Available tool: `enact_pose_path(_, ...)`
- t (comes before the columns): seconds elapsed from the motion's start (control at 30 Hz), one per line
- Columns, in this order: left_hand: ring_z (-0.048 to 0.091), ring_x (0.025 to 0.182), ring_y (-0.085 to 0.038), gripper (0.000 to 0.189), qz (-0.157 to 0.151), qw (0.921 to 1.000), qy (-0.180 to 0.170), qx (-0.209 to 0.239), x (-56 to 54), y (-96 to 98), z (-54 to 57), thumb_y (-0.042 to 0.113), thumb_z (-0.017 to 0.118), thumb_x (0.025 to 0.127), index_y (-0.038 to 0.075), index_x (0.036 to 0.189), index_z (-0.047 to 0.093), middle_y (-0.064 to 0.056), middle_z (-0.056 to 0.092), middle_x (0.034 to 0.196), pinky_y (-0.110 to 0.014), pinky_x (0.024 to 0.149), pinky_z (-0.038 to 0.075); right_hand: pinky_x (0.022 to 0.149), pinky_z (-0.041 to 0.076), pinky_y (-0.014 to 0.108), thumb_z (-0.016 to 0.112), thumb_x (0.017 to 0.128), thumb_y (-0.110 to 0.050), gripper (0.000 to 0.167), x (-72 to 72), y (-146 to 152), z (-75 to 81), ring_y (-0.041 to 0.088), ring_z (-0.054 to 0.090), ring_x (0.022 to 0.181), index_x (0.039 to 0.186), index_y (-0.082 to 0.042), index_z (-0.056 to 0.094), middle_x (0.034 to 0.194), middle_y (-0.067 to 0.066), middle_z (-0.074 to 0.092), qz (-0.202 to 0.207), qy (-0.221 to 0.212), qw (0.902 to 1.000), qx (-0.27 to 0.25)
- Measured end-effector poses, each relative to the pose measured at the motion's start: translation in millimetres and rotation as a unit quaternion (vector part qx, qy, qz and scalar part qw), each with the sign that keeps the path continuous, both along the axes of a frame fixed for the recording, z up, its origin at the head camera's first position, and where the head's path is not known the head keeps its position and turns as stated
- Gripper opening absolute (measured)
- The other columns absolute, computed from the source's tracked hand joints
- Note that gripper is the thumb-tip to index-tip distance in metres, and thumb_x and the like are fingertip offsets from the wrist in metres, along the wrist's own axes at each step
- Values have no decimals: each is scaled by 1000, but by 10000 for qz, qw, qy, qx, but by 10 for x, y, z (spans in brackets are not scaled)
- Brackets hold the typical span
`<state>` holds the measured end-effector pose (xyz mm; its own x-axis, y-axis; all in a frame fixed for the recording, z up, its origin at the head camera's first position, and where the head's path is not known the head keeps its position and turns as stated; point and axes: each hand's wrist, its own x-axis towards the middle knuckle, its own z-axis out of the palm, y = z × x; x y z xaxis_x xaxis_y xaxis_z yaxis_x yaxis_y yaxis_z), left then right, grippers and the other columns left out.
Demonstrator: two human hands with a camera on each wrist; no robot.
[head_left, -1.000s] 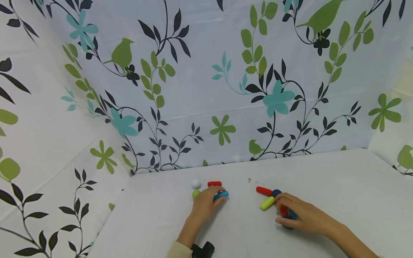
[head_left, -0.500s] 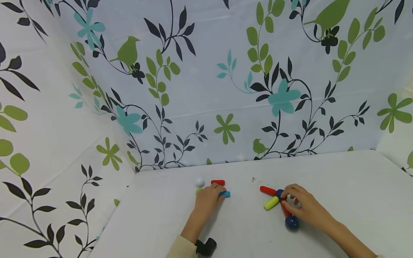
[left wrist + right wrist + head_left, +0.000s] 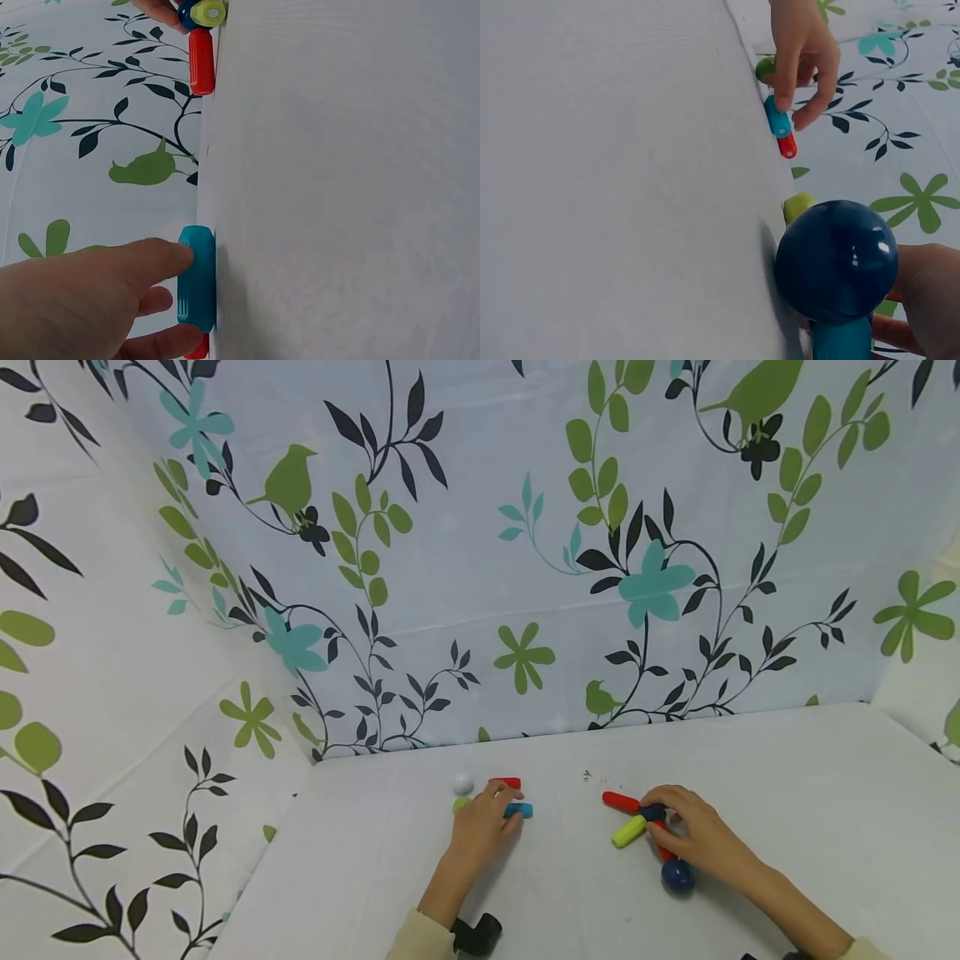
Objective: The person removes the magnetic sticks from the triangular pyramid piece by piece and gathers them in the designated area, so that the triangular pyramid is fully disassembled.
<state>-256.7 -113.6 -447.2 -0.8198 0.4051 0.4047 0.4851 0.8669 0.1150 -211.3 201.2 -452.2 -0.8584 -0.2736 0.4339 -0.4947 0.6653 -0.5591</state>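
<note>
My right hand [image 3: 705, 835] holds the back dark blue ball [image 3: 654, 812] of a toy rod-and-ball figure, fingers behind it and thumb in front. A red rod [image 3: 621, 802] and a yellow-green rod [image 3: 629, 832] meet that ball. Another red rod [image 3: 664, 843], partly covered by the hand, runs to the front dark blue ball [image 3: 678, 877]. In the right wrist view, a teal rod [image 3: 841, 341] adjoins the near ball. My left hand [image 3: 477, 827] rests over a loose blue rod [image 3: 196, 279], one fingertip touching it. Behind lies a loose red rod [image 3: 507, 782].
A white ball [image 3: 462, 783] and a green ball [image 3: 460, 803] sit beside the left hand. A black pipe-shaped object [image 3: 478, 935] shows by the left sleeve. The white tabletop [image 3: 555, 877] meets a patterned cloth [image 3: 450, 568] at its back edge.
My right hand has left the front ball and moved back to the rear ball, where its fingers now close round it. The left hand stays over the blue rod.
</note>
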Motion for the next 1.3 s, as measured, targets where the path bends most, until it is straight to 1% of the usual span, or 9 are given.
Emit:
enact_pose_path(0.07, 55, 63, -12, 23, -27, 9999, 93, 40, 4, 9, 6, 26, 74, 87, 16, 108, 69, -2, 63, 105, -16, 51, 40, 76, 55, 27, 74, 81, 0, 27, 1, -2, 2, 20, 57, 96, 105, -8, 65, 110, 6, 63, 16, 62, 10000, 5)
enact_pose_path(0.23, 60, 70, -14, 20, -256, 9991, 334, 108, 31, 64, 36, 25, 73, 87, 17, 105, 69, -1, 64, 103, -14, 50, 39, 73, 55, 25, 74, 80, 2, 25, 10, -4, 13, 15, 58, 90, 100, -9, 66, 105, 3, 64, 123, 70, 9999, -21)
enact_pose_path(0.4, 64, 84, -13, 20, -497, 9982, 336, -44, 46, 186, 65, 27, 69, 90, 19, 108, 69, 1, 66, 102, -17, 62, 49, 71, 54, 22, 73, 83, -3, 23, 25, 1, 31, 10, 57, 85, 103, -9, 66, 106, 5, 67, 167, -284, 9994, -77)
enact_pose_path(0.57, 64, 93, -12, 21, -842, 9963, -48, 141, 52, 327, 74, 26, 67, 92, 19, 112, 69, 2, 67, 104, -22, 78, 53, 72, 55, 24, 73, 84, -6, 26, 44, 4, 37, 11, 60, 84, 109, -5, 65, 107, 9, 67, 274, -472, 9984, -114)
enact_pose_path(0.7, 64, 96, -11, 23, -1252, 9908, -386, 328, 67, 419, 61, 25, 67, 93, 19, 115, 68, 3, 67, 108, -21, 83, 51, 73, 56, 25, 73, 85, -7, 28, 48, 0, 37, 15, 62, 84, 111, -3, 64, 110, 13, 66, 447, -570, 9972, -160)
enact_pose_path(0.8, 63, 101, -11, 29, -1521, 9854, -725, 245, 84, 488, 58, 26, 67, 93, 19, 121, 66, 3, 66, 112, -23, 88, 50, 72, 56, 26, 73, 85, -8, 29, 48, -5, 35, 15, 63, 84, 111, -2, 64, 110, 13, 66, 588, -595, 9964, -147)
enact_pose_path(1.0, 59, 110, -11, 38, -1780, 9730, -1467, 14, 119, 602, 48, 33, 66, 93, 22, 129, 61, 3, 62, 122, -27, 94, 48, 71, 55, 25, 73, 85, -8, 27, 52, -36, 28, 8, 61, 83, 109, -2, 64, 108, 13, 66, 971, -429, 9943, -92)
enact_pose_path(1.13, 57, 113, -9, 35, -2008, 9655, -1650, 174, 112, 665, -2, 31, 64, 95, 22, 129, 61, 5, 61, 123, -27, 97, 46, 69, 55, 24, 73, 85, -7, 26, 54, -56, 20, 4, 59, 82, 109, -2, 64, 107, 15, 66, 1239, -267, 9919, -55)
enact_pose_path(1.3, 55, 113, -6, 34, -2304, 9567, -1755, 284, 109, 750, -45, 29, 63, 96, 21, 129, 62, 7, 63, 123, -24, 99, 43, 68, 55, 24, 72, 87, -7, 25, 59, -77, 9, 6, 60, 84, 110, -2, 63, 106, 15, 66, 1477, -170, 9888, -97)
